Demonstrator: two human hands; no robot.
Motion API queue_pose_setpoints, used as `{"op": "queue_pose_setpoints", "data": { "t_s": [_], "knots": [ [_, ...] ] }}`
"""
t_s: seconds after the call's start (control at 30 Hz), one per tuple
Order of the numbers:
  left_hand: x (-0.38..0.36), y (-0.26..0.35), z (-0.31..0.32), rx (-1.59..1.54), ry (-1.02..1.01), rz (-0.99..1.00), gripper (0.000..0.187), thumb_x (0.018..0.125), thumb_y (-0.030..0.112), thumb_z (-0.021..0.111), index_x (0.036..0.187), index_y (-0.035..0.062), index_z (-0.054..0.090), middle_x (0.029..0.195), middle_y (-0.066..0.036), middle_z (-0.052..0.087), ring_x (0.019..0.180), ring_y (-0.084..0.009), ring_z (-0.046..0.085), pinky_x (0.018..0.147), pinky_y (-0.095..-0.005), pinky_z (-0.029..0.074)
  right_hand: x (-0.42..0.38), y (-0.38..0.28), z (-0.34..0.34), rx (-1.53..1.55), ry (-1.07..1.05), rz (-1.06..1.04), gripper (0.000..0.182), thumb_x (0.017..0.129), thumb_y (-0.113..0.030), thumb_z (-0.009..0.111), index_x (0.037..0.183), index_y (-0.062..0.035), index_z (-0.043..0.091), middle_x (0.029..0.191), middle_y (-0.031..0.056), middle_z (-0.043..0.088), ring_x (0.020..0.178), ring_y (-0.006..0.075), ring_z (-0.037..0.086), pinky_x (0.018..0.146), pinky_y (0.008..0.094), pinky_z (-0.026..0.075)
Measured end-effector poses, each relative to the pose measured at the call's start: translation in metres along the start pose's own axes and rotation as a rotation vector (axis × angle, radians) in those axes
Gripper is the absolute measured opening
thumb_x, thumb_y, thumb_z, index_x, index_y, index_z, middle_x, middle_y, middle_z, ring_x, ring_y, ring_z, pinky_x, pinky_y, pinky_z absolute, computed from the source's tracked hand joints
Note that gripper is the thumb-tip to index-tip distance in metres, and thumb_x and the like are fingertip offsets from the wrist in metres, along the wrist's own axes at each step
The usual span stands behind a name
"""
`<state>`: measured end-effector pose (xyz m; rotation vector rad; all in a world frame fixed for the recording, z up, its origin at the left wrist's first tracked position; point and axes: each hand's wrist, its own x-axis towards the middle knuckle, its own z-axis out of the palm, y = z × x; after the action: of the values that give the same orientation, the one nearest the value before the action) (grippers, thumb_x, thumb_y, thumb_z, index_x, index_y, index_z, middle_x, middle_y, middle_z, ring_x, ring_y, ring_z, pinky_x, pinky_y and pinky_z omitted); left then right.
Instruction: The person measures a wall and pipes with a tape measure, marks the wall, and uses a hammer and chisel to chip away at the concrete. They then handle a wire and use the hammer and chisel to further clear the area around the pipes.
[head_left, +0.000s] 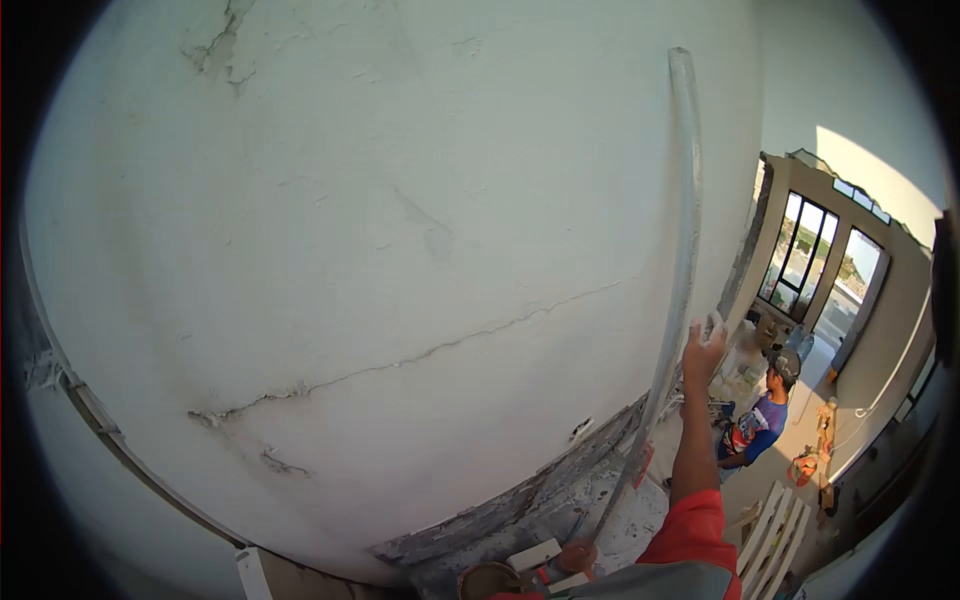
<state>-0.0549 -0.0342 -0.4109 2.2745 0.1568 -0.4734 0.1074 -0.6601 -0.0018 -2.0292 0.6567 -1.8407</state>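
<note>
Long straightedge (pixel 684 250) upright against the plastered wall (pixel 380 230), your right hand (pixel 703 347) raised beside its lower stretch, grip too small to tell, cracked plaster to its left, another person (pixel 762 420) beyond, your left hand unseen.

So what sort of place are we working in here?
Likely a building under renovation or construction: a cracked, freshly plastered wall, a long straightedge held against it by the right hand, and another worker amid tools.
</note>
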Motion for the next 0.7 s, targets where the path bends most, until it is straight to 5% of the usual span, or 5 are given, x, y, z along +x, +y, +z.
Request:
{"op": "queue_pose_setpoints", "data": {
  "t_s": [0.07,0.27,0.47,0.53,0.7],
  "knots": [
    [-0.007,-0.015,0.017,0.004,0.036,-0.009,0.043,0.074,0.043,0.068,0.086,0.0016,0.067,0.088,-0.019,0.068,0.084,-0.0351,0.067,0.077,-0.0443,0.051,-0.028,-0.033,-0.011,0.2,0.024,-0.092,0.033,0.094,-0.012,0.057,0.12,0.0071,0.055,0.119,0.0202,0.059,0.107,0.0311,0.058,0.093,0.0387,0.045],
    [-0.029,0.027,-0.006,-0.129,0.217,-0.022,0.032,0.083,0.032,0.064,0.097,0.0035,0.064,0.094,-0.02,0.064,0.094,-0.039,0.062,0.08,-0.0466,0.049,-0.19,-0.15,-0.018,0.511,-0.379,-0.486,0.025,0.097,-0.011,0.053,0.111,0.0089,0.06,0.103,0.0193,0.063,0.094,0.0288,0.062,0.081,0.0378,0.051],
    [-0.099,0.044,-0.046,-0.172,0.656,0.052,0.025,0.084,0.021,0.066,0.1,0.0012,0.062,0.103,-0.019,0.062,0.098,-0.0373,0.059,0.085,-0.0443,0.047,-0.369,-0.259,-0.058,1.016,-1.237,-0.605,0.019,0.092,-0.007,0.059,0.106,0.0048,0.062,0.097,0.016,0.063,0.088,0.0292,0.062,0.08,0.0381,0.05],
    [-0.14,0.053,-0.072,-0.05,1.007,0.131,0.024,0.081,0.019,0.067,0.1,0.0043,0.061,0.106,-0.015,0.059,0.099,-0.0357,0.056,0.085,-0.0447,0.044,-0.403,-0.291,-0.084,1.174,-1.499,-0.7,0.019,0.09,-0.005,0.061,0.106,0.0037,0.061,0.096,0.017,0.063,0.087,0.032,0.062,0.079,0.0393,0.05],
    [-0.196,0.019,-0.154,0.356,1.156,-0.281,0.065,0.07,0.025,0.08,0.125,0.0054,0.051,0.132,-0.018,0.045,0.117,-0.0395,0.046,0.096,-0.0502,0.039,-0.469,-0.357,-0.125,1.502,-1.666,-0.936,0.023,0.083,-0.002,0.064,0.106,0.0026,0.061,0.099,0.0201,0.063,0.091,0.0384,0.062,0.08,0.0437,0.051]
  ]
}}
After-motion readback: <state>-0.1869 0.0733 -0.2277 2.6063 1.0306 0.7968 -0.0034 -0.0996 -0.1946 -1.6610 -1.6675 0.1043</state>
